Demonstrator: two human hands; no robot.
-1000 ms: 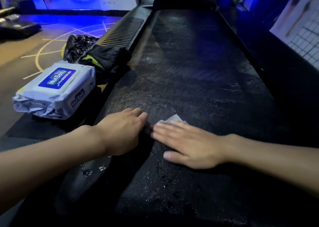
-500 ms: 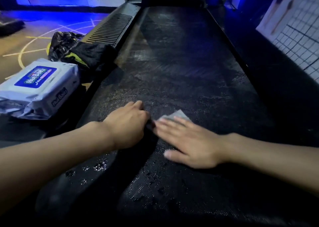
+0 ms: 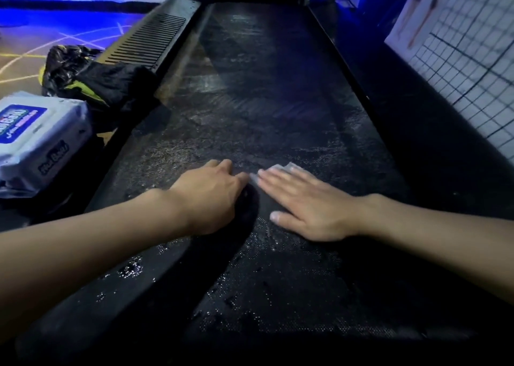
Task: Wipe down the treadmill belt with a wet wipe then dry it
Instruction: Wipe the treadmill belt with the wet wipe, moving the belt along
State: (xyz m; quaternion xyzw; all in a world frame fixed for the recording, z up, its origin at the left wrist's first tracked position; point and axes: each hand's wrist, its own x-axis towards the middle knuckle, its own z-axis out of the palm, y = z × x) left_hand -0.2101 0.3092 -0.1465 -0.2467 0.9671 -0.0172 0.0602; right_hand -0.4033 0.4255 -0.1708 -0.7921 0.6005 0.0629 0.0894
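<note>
The black treadmill belt (image 3: 264,101) runs away from me, with wet streaks and droplets on it. My right hand (image 3: 308,207) lies flat, palm down, pressing a white wet wipe (image 3: 281,168) onto the middle of the belt. Only the wipe's far edge shows past my fingertips. My left hand (image 3: 211,198) rests just left of it with its fingers curled down onto the belt, almost touching my right fingertips. It holds nothing that I can see.
A white and blue pack of wipes (image 3: 36,140) lies on the floor at the left. Behind it sit a black plastic bag (image 3: 66,65) and a dark cloth (image 3: 116,81) against the ribbed left side rail (image 3: 150,40). A gridded wall (image 3: 467,59) stands at the right.
Both hands have slid a little farther up the belt, the wipe moving under my right palm. My view has turned slightly to the right.
</note>
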